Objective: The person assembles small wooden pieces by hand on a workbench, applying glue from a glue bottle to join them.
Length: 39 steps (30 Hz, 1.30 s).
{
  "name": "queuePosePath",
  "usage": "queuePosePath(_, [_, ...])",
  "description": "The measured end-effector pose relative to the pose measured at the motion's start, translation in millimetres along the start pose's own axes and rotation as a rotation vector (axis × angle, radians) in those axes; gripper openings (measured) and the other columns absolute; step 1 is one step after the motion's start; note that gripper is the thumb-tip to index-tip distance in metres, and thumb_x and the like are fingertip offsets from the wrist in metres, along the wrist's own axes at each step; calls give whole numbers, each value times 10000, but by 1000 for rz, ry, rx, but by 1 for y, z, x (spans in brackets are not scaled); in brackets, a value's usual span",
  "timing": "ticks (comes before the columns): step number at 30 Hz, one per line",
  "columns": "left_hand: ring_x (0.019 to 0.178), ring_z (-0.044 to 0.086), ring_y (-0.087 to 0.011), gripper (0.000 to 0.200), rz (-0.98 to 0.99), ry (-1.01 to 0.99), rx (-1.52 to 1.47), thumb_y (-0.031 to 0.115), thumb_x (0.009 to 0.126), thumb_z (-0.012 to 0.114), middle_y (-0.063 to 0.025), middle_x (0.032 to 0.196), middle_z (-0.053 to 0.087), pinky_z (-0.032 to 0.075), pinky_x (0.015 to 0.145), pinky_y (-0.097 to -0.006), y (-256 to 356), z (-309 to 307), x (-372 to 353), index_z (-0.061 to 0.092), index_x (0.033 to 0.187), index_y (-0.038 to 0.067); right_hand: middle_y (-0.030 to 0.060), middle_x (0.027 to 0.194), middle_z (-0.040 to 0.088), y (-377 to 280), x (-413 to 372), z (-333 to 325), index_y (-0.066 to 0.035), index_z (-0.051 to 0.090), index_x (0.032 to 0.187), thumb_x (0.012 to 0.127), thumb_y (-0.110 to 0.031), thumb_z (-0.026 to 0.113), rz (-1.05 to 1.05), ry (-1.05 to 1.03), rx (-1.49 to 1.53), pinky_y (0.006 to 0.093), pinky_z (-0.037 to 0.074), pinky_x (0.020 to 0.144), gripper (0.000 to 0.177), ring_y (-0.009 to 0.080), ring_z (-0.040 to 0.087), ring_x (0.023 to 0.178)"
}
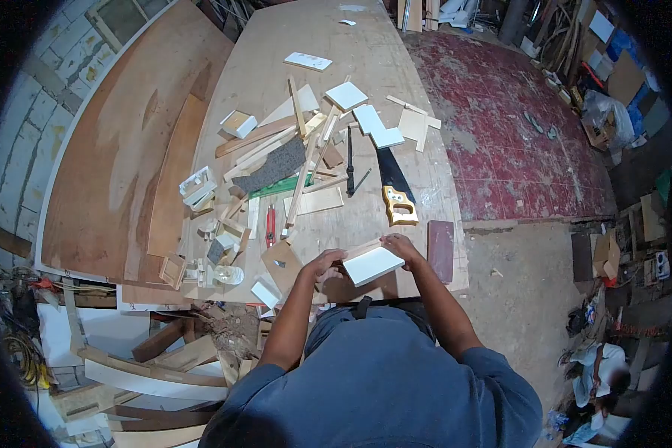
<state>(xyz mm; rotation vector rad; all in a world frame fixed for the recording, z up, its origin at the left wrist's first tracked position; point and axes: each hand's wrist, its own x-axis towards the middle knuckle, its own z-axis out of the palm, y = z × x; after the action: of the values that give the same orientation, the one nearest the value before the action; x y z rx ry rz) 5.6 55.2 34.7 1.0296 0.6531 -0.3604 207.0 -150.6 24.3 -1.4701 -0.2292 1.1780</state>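
Glass jar [229, 275]: placed near 9 o'clock of the held piece; it could be knocked over if an elbow were swung wide.
Scrap pile [306, 168]: spread from 10 to 11 o'clock; clear space on that side is blocked by loose strips.
Red-handled tool [270, 225]: laid at 10 o'clock, easily buried among offcuts.
Brown board [275, 255]: set at 9 o'clock, just beside the left wrist.
Left hand [325, 264]: half curled, the piece's left end gripped by the fingers.
White-topped piece [373, 266]: held between both hands at the worktop's [328, 37] near edge; it could be dropped off that edge if either grip were loosened.
Right hand [402, 249]: closed around the piece's 1 o'clock corner.
Saw [396, 183]: left at 12 to 1 o'clock, handle nearest; knuckles could be scraped by a careless forward reach.
Maroon block [440, 252]: rested at 3 o'clock, sideways movement being limited by it.
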Motion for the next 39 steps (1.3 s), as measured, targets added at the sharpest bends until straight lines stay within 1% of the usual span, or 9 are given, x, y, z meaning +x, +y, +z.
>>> queuePosePath(2, [900,628,-234,438,-45,-72,-69,365,839,649,-117,1035,640,534,776,-408,-3,-4,1,597,1149,60,88,1052,635,-8,-9,-2,-88,629,1085,906,-298,614,-55,-61,-95,320,527,770,277,198,630,950])
queuePosePath(4, [888,654,-252,406,-88,-145,-134,319,840,650,-133,1029,651,555,791,-422,-11,-10,6,597,1137,47,93,1078,625,-16,-15,-4,-96,579,1185,894,-325,617,288,-113,258,383,541,796,372,244,617,1019])
queuePosePath(9, [934,667,-270,458,25,-322,-82,227,834,658,-145,1092,634,559,870,-426,8,15,-15,525,1215,9,84,1072,629,-33,-27,-7,-96,486,1283,883,-283,628,187,-247,418,438,559,735,464,269,636,973])
queuePosePath(17, [970,650,-199,605,158,-226,157,222,763,763,-77,1087,639,560,845,-349,8,14,2,498,1272,30,99,913,654,-66,-39,33,-37,481,1246,840,-60,684,-76,15,-120,308,541,569,454,176,656,756])
queuePosePath(20, [998,637,-190,670,72,-169,-7,213,726,796,-60,1090,641,543,862,-335,20,15,-5,489,1298,46,108,913,645,-81,-48,44,-20,476,1228,835,-66,701,-230,38,-227,292,519,552,455,164,644,754])
queuePosePath(22, [1037,621,-193,738,260,-198,-160,217,708,809,-56,1133,628,521,896,-353,26,23,-11,461,1340,64,106,904,632,-90,-54,51,-11,469,1215,826,-52,709,-387,34,-280,270,489,530,459,145,625,736])
queuePosePath(29, [1086,599,-219,858,348,-156,-136,224,689,821,-82,1218,585,516,921,-379,40,30,-24,384,1411,68,88,893,623,-117,-77,65,-14,478,1200,827,-46,707,-459,20,-299,245,473,530,439,117,609,719])
queuePosePath(31, [1100,596,-235,906,435,-140,-248,217,665,836,-100,1229,577,522,922,-389,38,25,-17,365,1426,74,100,951,628,-120,-81,66,-17,543,1186,807,-82,736,-366,-4,-238,297,528,704,430,151,621,814])
queuePosePath(39, [1104,600,-251,908,392,-96,-184,205,651,848,-105,1227,578,526,933,-407,54,29,-33,376,1413,55,86,955,647,-114,-85,66,-20,495,1201,827,-14,691,-437,-16,-270,264,517,687,423,130,635,823])
